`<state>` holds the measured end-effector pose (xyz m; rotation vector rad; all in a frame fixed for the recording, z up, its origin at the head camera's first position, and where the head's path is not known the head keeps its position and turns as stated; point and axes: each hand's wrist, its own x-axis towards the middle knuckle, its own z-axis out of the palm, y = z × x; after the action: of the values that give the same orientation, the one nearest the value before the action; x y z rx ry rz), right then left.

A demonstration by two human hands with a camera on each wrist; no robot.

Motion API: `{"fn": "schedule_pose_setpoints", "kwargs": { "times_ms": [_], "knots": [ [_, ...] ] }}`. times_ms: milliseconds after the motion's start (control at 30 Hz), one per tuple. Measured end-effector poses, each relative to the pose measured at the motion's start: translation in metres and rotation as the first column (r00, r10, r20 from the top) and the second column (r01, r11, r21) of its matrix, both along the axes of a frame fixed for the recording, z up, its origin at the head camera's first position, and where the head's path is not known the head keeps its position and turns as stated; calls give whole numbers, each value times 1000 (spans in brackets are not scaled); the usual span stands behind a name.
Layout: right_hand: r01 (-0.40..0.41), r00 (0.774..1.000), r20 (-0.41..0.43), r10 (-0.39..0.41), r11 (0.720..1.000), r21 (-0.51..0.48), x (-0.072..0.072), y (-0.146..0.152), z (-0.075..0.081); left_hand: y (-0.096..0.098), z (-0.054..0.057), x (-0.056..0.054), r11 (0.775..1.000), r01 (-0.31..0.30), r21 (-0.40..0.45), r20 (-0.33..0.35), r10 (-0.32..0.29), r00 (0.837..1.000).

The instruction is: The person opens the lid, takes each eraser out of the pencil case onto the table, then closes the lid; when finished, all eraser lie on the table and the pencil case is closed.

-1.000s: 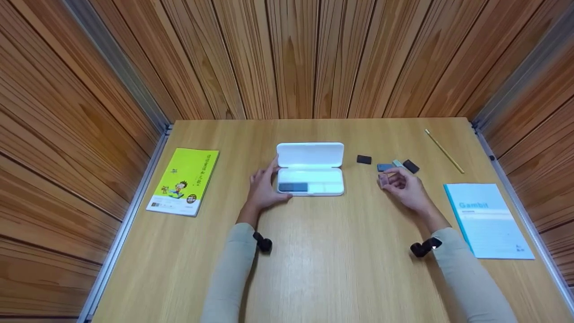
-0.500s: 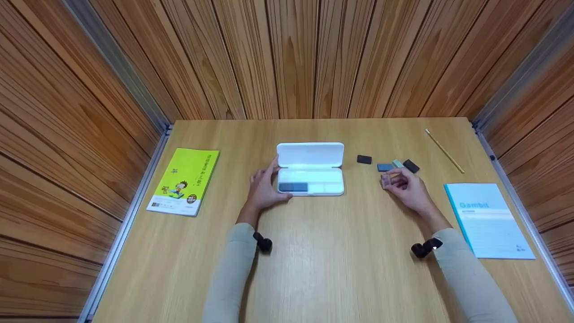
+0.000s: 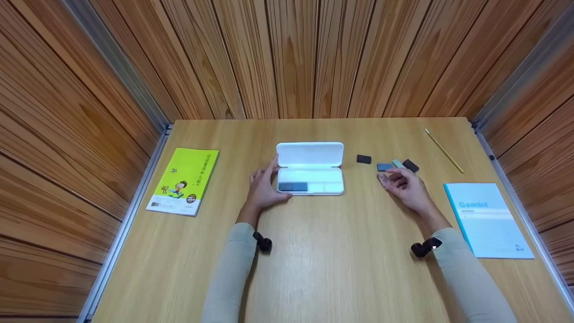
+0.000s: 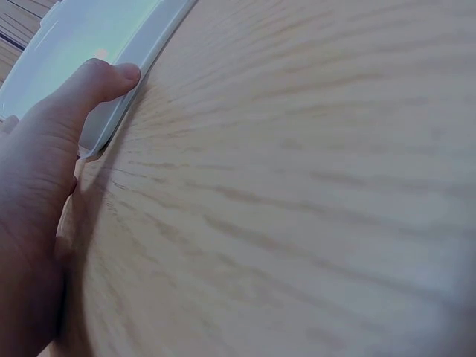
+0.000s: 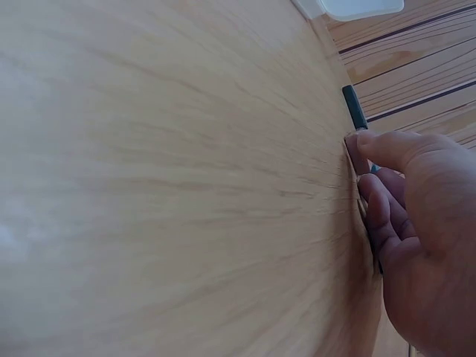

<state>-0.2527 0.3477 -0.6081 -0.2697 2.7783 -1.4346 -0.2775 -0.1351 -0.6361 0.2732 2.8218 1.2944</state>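
An opened white pencil case (image 3: 310, 154) lies in the middle of the table, its lid tipped back. Two grey-blue blocks (image 3: 293, 186) sit side by side in its front left compartment. My left hand (image 3: 263, 188) grips the case's left end; in the left wrist view the thumb (image 4: 111, 80) lies over the front rim. Between thumb and fingers, my right hand (image 3: 409, 188) pinches a small pinkish-brown eraser (image 3: 383, 180) low over the table. Just behind that hand are a blue eraser (image 3: 384, 167), a pale green eraser (image 3: 397, 164) and a black eraser (image 3: 410, 165).
Another black eraser (image 3: 363, 159) lies alone, right of the case. At the back right is a pencil (image 3: 444, 150), with a light blue notebook (image 3: 491, 224) in front of it. A yellow-green book (image 3: 183, 181) lies on the left. Wooden panels (image 3: 296, 58) enclose the table.
The pinkish-brown eraser has shifted slightly right, then back left, and tilted in my right fingers. My left hand and the pencil case have stayed in place.
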Motion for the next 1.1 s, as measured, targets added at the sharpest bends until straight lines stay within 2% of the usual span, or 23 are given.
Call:
{"fn": "schedule_pose_setpoints", "kwargs": {
  "times_ms": [267, 633, 767, 967, 1100],
  "knots": [
    [-4, 1000, 7, 4, 1000, 4, 1, 1, 1, 0, -1, 0, 1000, 5, 2, -21, -5, 1000],
    [-3, 1000, 4, 3, 1000, -30, 2, -7, 11, -1, -1, 0, 999, 24, 27, -35, -23, 999],
    [-21, 999, 24, 23, 999, -46, 2, -10, 11, -1, -2, 0, 1000, 23, 19, -32, -23, 999],
    [-50, 999, -13, 49, 997, -61, 1, -18, 11, -1, -2, 1, 1000, 20, 18, -21, -19, 1000],
    [-62, 998, -5, 62, 997, -47, 0, -25, 11, -1, 0, 0, 1000, 23, 19, -27, -23, 999]
  ]
}}
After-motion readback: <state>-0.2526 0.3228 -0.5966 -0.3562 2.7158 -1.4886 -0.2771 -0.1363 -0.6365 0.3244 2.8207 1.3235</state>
